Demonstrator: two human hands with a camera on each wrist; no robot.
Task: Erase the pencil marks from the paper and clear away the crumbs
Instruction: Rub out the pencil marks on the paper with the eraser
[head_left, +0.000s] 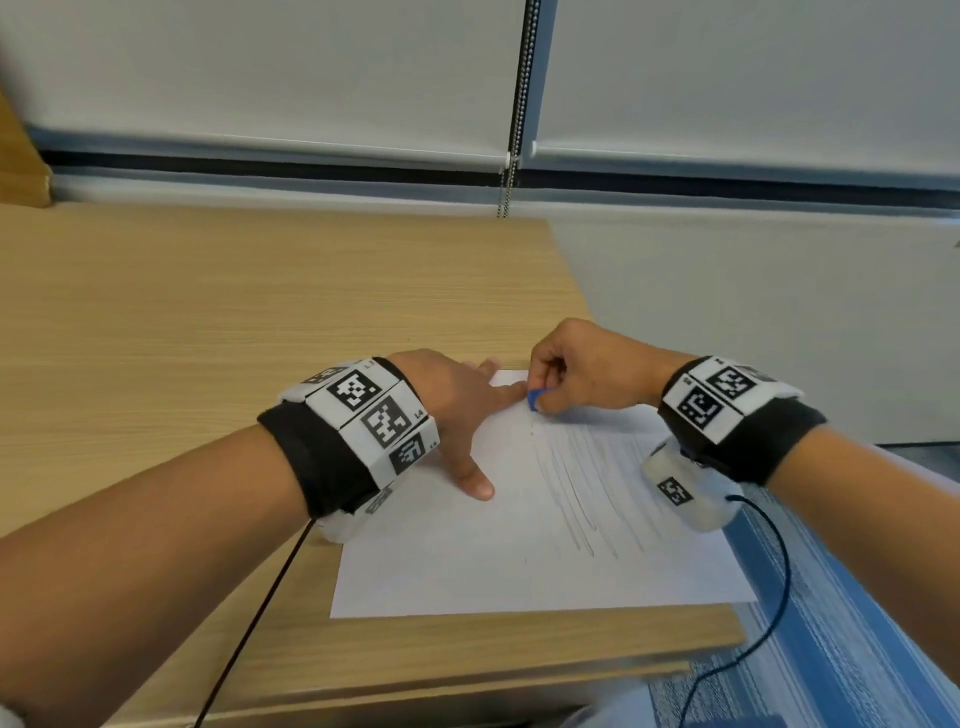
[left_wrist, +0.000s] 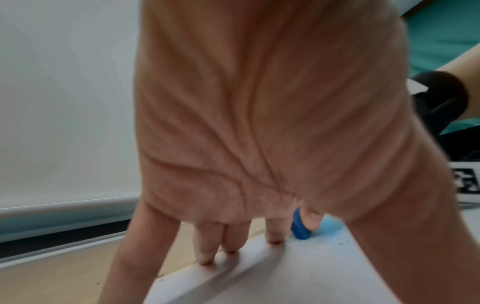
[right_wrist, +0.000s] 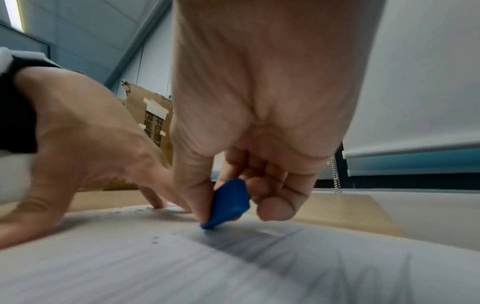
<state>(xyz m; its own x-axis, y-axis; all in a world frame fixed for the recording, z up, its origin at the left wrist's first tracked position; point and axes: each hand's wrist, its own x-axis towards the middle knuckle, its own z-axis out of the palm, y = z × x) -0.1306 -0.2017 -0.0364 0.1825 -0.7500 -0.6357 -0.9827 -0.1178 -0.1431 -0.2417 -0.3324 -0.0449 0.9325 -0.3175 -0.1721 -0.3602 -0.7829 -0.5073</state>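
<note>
A white sheet of paper (head_left: 467, 561) lies at the desk's right front corner, with long grey pencil marks (head_left: 576, 483) running down its right half. My right hand (head_left: 582, 369) pinches a small blue eraser (head_left: 535, 401) between thumb and fingers, its tip pressed on the paper's far end. In the right wrist view the blue eraser (right_wrist: 228, 203) touches the sheet just above the pencil marks (right_wrist: 246, 242). My left hand (head_left: 457, 410) lies spread flat on the paper's far left part, straight fingers (left_wrist: 205, 253) pressing it down. Dark crumbs (left_wrist: 340, 243) dot the paper near the eraser (left_wrist: 300, 228).
The wooden desk (head_left: 208, 312) stretches left and back to a wall with white blinds and a bead chain (head_left: 514, 130). The desk's right edge drops to blue carpet (head_left: 831, 623). A cardboard box (right_wrist: 153, 117) stands behind the left hand. Cables hang from both wrist cameras.
</note>
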